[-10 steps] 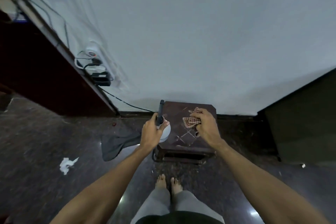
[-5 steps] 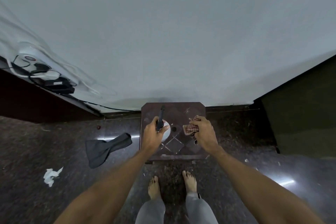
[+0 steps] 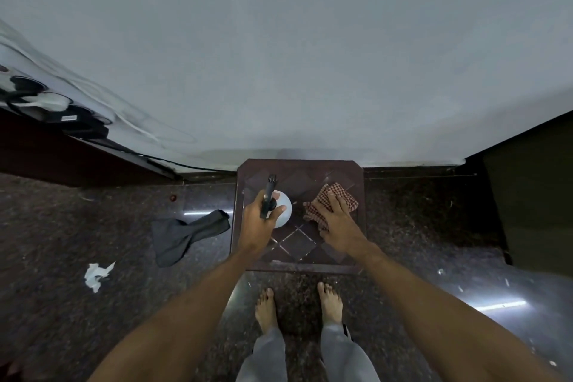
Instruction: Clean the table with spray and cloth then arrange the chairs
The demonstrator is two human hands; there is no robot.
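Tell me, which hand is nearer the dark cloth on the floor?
Left. The left hand, gripping the spray bottle, is right of the dark cloth; the right hand presses the checked cloth farther along the table.

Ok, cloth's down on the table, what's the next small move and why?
Probably sweep the right hand and checked cloth across the table: the palm lies flat on the cloth, and the left hand holds the spray bottle beside it.

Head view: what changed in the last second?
The right hand, which gripped the checked cloth bunched, now presses it flat on the table with straight fingers. The left hand still grips the spray bottle; the dark rag and paper scrap lie unmoved on the floor.
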